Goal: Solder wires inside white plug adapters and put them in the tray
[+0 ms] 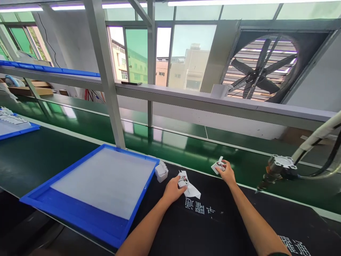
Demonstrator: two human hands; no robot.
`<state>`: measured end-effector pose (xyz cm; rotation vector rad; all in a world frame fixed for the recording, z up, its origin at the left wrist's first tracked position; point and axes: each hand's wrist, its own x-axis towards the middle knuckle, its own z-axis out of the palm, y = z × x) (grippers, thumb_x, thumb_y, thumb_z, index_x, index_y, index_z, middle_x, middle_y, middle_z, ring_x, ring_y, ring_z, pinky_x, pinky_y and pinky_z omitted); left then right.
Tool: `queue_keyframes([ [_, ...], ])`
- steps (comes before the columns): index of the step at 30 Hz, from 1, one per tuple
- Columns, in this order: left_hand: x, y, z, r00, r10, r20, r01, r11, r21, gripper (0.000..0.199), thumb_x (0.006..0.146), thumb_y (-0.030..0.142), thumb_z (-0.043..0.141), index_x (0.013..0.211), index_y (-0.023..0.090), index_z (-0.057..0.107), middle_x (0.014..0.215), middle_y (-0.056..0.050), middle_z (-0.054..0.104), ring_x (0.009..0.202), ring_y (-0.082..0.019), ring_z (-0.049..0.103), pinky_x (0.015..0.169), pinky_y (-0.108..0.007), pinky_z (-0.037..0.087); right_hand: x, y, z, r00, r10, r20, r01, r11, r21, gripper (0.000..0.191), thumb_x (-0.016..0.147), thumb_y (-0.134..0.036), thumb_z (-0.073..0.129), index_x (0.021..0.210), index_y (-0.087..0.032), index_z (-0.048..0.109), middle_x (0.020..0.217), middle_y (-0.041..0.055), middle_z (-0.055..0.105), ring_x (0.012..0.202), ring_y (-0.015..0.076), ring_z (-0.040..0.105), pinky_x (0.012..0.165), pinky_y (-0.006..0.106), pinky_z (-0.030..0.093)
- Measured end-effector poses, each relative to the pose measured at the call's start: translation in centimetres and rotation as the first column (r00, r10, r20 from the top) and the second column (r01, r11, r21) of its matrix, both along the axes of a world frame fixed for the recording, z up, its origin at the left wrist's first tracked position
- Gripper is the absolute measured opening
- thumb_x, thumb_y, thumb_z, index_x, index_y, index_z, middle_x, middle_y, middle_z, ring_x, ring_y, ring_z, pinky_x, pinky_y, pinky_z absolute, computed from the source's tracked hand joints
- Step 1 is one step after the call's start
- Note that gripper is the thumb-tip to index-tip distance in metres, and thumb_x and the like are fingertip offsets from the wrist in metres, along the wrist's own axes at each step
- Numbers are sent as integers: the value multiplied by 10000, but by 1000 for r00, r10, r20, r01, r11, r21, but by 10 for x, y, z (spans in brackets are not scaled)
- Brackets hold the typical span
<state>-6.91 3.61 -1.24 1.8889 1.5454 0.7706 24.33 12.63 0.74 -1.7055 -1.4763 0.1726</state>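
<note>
My left hand point(172, 191) is closed on a small white plastic housing point(183, 182), whose open side shows red and dark parts or wires. Under that hand's fingertips a folded white sheet point(194, 192) lies on the black mat point(202, 227). My right hand point(227, 173) pinches a white plastic piece point(215, 168) with a small upright tab, held away to the right near the mat's far edge. Just left of my left hand stand white plastic housings point(161, 172), close together beside the tray. Finer details inside the held pieces are too small to tell.
A blue tray point(71, 206) lined with a white sheet lies on the left. Farther left is another blue tray point(21, 134) with white parts. A pneumatic screwdriver point(277, 169) hangs at right. A metal post point(106, 71) and shelf point(186, 96) stand behind the mat.
</note>
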Motion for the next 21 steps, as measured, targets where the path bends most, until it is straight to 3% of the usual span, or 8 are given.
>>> queue_keyframes([
  [4, -1, -1, 4, 1000, -17, 24, 18, 1000, -20, 290, 782, 300, 691, 1027, 151, 649, 1019, -100, 693, 986, -267, 641, 860, -337, 477, -18, -50, -3, 984, 178, 6, -178, 983, -41, 575, 650, -572, 644, 1092, -210, 576, 953, 93, 689, 880, 291, 666, 773, 430, 545],
  [10, -9, -1, 12, 978, -94, 185, 117, 986, -116, 341, 748, 280, 724, 1059, 161, 648, 1056, -77, 707, 985, -254, 650, 907, -369, 484, -41, -125, -13, 956, 287, 56, -279, 953, -120, 514, 766, -523, 625, 1164, -201, 578, 1069, 117, 665, 918, 276, 659, 795, 431, 549],
  [15, -9, 6, 4, 956, -41, 289, 99, 977, -190, 474, 739, 364, 756, 1154, 167, 642, 1135, -103, 693, 1050, -266, 641, 970, -405, 476, -49, -141, -18, 963, 264, -59, -270, 954, -131, 648, 777, -559, 630, 1282, -171, 510, 1151, 148, 633, 967, 275, 637, 766, 416, 557],
  [19, -1, 10, 0, 857, 13, 515, 84, 983, -165, 513, 788, 320, 703, 1255, 160, 564, 1227, -117, 667, 1119, -225, 633, 1005, -356, 466, -52, -143, -18, 946, 296, -130, -314, 938, -147, 679, 784, -546, 644, 1330, -181, 473, 1121, 133, 658, 949, 266, 651, 753, 412, 563],
  [21, 4, 11, 1, 834, 17, 552, 75, 987, -144, 475, 823, 284, 648, 1265, 152, 533, 1198, -116, 683, 1080, -204, 651, 987, -342, 474, -53, -144, -18, 942, 312, -125, -328, 935, -138, 654, 793, -533, 641, 1330, -195, 481, 1133, 128, 661, 961, 266, 654, 763, 413, 562],
])
